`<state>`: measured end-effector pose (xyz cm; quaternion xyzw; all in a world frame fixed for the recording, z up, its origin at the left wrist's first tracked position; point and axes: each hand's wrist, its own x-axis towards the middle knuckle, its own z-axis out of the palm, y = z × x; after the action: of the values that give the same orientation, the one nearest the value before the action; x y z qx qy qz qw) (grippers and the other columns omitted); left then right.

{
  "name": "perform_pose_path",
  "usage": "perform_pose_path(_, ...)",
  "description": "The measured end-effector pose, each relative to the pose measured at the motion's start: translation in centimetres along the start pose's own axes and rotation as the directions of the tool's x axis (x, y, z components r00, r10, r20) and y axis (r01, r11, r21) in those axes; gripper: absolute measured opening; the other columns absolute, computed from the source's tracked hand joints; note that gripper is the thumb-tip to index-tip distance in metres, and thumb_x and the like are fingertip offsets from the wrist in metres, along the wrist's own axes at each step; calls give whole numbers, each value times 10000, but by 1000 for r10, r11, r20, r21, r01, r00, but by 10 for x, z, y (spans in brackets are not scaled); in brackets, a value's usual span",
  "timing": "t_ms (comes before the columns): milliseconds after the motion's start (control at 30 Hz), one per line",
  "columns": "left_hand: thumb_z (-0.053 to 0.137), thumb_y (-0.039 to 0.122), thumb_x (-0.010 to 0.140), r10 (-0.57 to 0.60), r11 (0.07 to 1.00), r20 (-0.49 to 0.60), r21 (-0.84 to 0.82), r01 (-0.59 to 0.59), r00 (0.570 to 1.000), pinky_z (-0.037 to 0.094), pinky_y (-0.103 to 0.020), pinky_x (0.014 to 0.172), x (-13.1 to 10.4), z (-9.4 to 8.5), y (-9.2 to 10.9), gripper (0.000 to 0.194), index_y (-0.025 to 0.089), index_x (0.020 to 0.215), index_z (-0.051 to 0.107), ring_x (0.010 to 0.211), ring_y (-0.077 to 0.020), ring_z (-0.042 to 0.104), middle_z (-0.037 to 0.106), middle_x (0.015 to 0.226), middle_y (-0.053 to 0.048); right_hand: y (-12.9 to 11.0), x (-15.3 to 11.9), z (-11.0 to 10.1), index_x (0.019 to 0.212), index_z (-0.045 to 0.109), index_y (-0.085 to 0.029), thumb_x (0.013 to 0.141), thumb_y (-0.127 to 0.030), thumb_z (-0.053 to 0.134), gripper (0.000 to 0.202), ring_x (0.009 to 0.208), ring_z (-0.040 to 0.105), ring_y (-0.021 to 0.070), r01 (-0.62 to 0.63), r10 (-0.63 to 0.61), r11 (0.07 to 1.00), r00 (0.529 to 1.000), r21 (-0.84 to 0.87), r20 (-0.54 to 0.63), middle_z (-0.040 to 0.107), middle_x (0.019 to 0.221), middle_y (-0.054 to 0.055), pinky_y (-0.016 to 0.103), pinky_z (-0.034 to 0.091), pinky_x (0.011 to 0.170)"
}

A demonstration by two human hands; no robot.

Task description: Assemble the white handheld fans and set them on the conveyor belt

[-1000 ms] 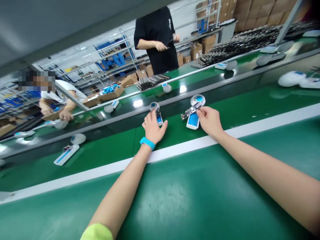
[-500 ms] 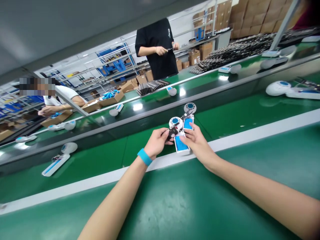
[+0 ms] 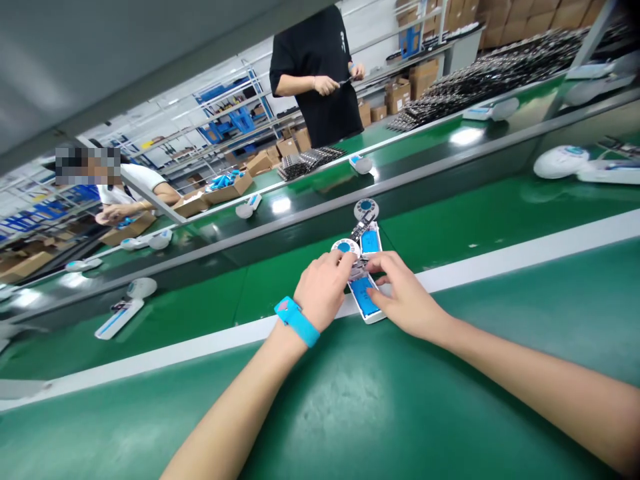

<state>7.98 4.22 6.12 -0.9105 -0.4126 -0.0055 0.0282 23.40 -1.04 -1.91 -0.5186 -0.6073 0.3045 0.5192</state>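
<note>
From where I stand, the open white handheld casing (image 3: 375,319) lies at the near edge of the green conveyor belt (image 3: 280,280), its lower end over the white edge strip (image 3: 200,352). A blue block (image 3: 364,301) is seated in its handle, and a blue disc fills the middle of its round head (image 3: 340,246). That much looks done. The small circuit board (image 3: 357,268) is at the joint between head and handle, partly covered by fingers; I can't tell whether it is fixed. There is no cover over the handle, so I'd judge the unit unfinished.

The left hand (image 3: 323,287) is bent over the joint, fingers curled down at the board; whether they pinch it is hidden. The right hand (image 3: 410,303) comes from the other side, thumb and forefinger parted, thumb at the blue block and forefinger by the board.

Just beyond, toward the belt's far edge, a second casing (image 3: 379,233) also has its blue block in, with its board (image 3: 362,227) lying aslant and uncovered. Farther off, one unit (image 3: 120,319) lies toward the belt's left and another (image 3: 561,162) near its far right, both with parts exposed. Past the grey rail (image 3: 430,175), a person in black (image 3: 320,80) stands at the other line.
</note>
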Motion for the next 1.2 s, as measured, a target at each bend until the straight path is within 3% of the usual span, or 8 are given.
perform_pose_path(67,401,-17,877,5,1000,37,30,-6,999,534,-400,812,-1,-1,-5,427,182,1237,518,1032,-294,654,642,1170,-122,0,1,-1,936,566,-227,757,-75,550,235,1017,604,217,-10,10,1000,1000,5,-8,551,1121,75,394,545,842)
perform_pose_path(233,369,194,1013,40,974,98,-226,-17,994,511,-390,785,-2,-1,-23,316,174,1322,431,965,-287,669,666,1134,-116,0,2,-3,863,627,-200,782,-58,554,179,884,611,176,3,-3,1000,1000,8,24,576,1058,69,335,525,754)
perform_pose_path(467,564,259,919,53,891,106,-454,1,993,488,-349,775,0,-1,-31,329,210,1241,516,899,-260,671,697,1023,-60,-3,6,-7,926,720,-188,791,-63,601,219,753,584,138,-41,44,999,993,-25,106,611,1047,64,312,501,727)
perform_pose_path(567,561,239,909,90,872,74,-487,-43,993,486,-355,807,-2,-1,-26,266,215,1175,551,931,-250,659,690,1055,-60,-13,8,-13,965,770,-223,778,-69,638,276,727,569,134,-72,93,991,979,-116,182,618,1023,51,300,472,707)
perform_pose_path(767,526,208,936,73,786,-1,-615,-58,997,474,-324,783,-26,-4,-1,256,213,1192,531,880,-218,643,684,997,-37,-48,3,-25,834,809,-285,827,-276,707,103,707,568,168,-12,140,889,959,-457,246,667,814,15,290,323,616)
perform_pose_path(900,432,262,998,28,743,-10,-669,-28,1000,472,-358,845,-42,8,15,299,204,1286,487,923,-229,636,671,1045,-65,-51,-7,-19,671,742,-213,875,-187,621,239,620,542,148,55,128,862,939,-504,320,670,672,2,289,271,587)
perform_pose_path(1033,392,360,1023,-29,688,15,-725,31,999,464,-392,926,-47,20,19,337,183,1290,497,992,-242,619,656,1071,-87,-42,-16,-8,709,717,-190,885,-183,594,214,629,562,159,61,91,848,962,-526,258,692,690,15,292,276,605)
perform_pose_path(1200,370,351,1025,-75,510,52,-856,83,996,488,-352,902,-44,22,20,315,183,1252,510,956,-205,616,647,1026,-56,-44,-18,0,723,713,-198,861,-202,592,183,645,592,185,7,98,819,984,-573,152,705,671,28,318,279,672)
